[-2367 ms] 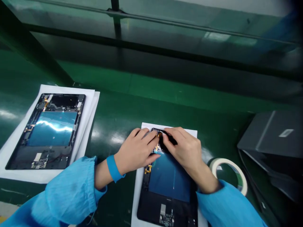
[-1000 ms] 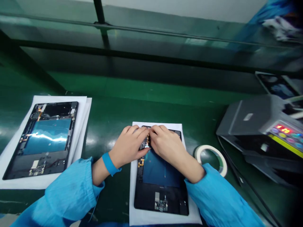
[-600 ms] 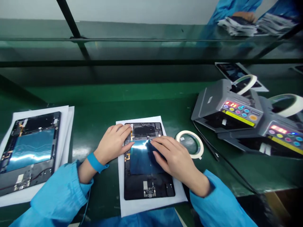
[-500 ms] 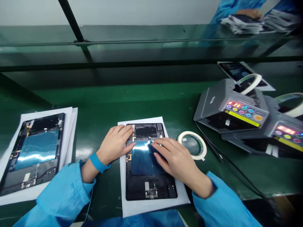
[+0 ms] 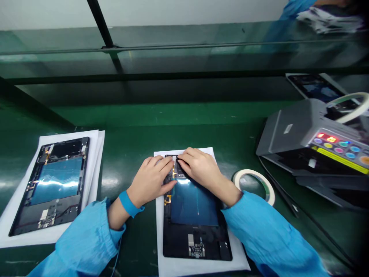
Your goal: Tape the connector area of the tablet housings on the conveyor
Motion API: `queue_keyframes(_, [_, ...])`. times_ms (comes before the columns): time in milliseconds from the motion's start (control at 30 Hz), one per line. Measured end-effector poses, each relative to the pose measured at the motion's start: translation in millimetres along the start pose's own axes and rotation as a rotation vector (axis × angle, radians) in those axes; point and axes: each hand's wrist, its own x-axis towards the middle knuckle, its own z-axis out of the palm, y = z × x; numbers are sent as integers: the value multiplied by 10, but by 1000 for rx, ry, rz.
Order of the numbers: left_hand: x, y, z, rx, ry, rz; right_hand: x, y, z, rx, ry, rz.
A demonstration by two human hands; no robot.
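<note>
An opened tablet [image 5: 196, 204] with a large blue-filmed battery lies on white paper [image 5: 184, 267] in front of me. My left hand [image 5: 152, 179] rests at its upper left edge, fingers stretched over an orange flex cable and the thumb spread apart. At the top of the tablet, my right hand [image 5: 200, 165] has its fingers bent and drawn together with the thumb near that cable. What lies between those fingertips is hidden. A blue wrist strap [image 5: 129, 204] circles my left wrist.
A second opened tablet [image 5: 54, 184] lies on paper at left. Right of my work are a tape roll [image 5: 268, 186], a black cable [image 5: 314, 227] and a grey tape dispenser [image 5: 291, 130] with lit digits. Behind it lies another tablet [image 5: 317, 86]. A co-worker's blue sleeve [image 5: 295, 7] shows beyond the glass.
My right hand has moved from the battery's right side up to the tablet's top, its fingers now drawn together. My left hand stays at the upper left edge. The view has shifted right-to-left slightly.
</note>
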Motion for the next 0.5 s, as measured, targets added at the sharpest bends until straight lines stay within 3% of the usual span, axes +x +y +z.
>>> queue_keyframes(233, [2, 15, 11, -22, -29, -3, -15, 74, 29, 22, 15, -111])
queue_keyframes(500, [-19, 27, 7, 8, -48, -1, -35, 83, 53, 73, 38, -133])
